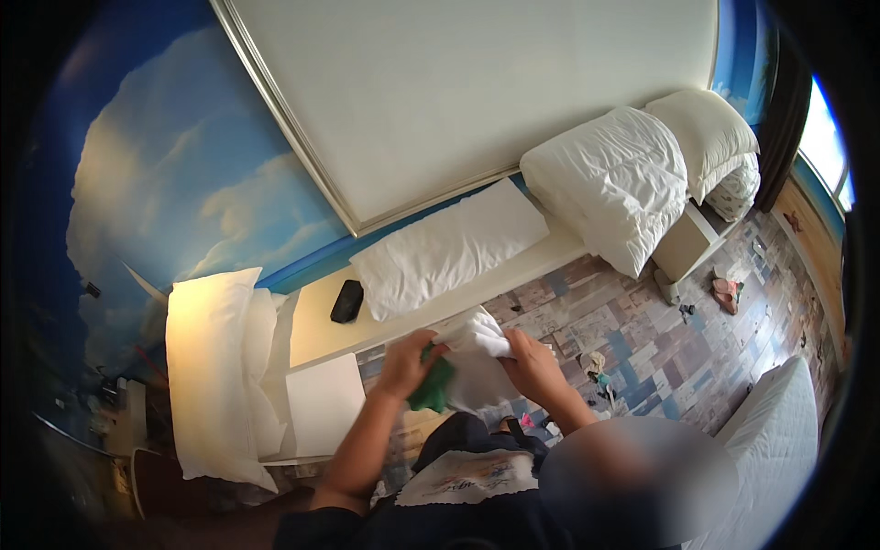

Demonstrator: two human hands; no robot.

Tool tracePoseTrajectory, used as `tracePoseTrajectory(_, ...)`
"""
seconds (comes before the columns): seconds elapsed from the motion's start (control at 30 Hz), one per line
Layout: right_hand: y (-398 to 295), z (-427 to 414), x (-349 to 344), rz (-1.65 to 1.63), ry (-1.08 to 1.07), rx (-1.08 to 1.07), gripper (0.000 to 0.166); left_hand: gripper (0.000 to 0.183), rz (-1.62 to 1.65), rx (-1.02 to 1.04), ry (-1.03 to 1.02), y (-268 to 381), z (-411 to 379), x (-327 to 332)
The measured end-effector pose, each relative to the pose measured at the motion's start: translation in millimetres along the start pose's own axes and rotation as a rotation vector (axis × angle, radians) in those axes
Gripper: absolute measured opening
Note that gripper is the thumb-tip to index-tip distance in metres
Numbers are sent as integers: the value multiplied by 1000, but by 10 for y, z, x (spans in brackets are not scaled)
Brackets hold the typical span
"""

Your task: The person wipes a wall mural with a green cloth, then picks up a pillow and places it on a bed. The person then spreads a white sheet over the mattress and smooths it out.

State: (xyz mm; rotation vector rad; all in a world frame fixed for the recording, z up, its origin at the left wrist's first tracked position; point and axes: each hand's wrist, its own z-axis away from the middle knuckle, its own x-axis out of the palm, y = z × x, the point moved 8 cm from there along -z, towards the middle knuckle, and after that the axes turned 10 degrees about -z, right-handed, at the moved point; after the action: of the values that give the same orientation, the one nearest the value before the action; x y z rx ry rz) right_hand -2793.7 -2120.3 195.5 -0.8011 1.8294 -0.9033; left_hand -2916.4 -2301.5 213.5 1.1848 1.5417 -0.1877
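A white cloth (474, 347) is stretched between my two hands in front of my body. My left hand (407, 363) pinches its left edge, and a green cloth (433, 385) hangs just beneath those fingers. Whether the green piece is separate from the white one or part of it, I cannot tell. On the other side, my right hand (533, 364) grips a bunched fold of the white cloth. Its lower part is blurred.
A long low white bench (426, 313) runs along the wall, bearing a folded white sheet (447, 251), a black case (347, 301), a bulky white duvet (612, 182) and pillows (206, 371). Pink shoes (725, 294) and small litter lie on the floor. A mattress (773, 440) leans at right.
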Motion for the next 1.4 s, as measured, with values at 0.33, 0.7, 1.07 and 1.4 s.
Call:
tracePoseTrajectory(0.33,987,-2396,-191,-72,263,169,32,22,-304,111,171,-539,-2618,-133)
tracePoseTrajectory(0.7,2901,-3027,415,571,180,177,56,42,-366,173,-189,-1780,-3074,2741)
tracePoseTrajectory(1.07,3120,-3119,366,487,174,265,52,37,-379,214,-331,-1812,-3313,2905)
tracePoseTrajectory(1.4,2380,-1284,-610,26,561,532,57,22,692,504,-424,434,-3124,2509)
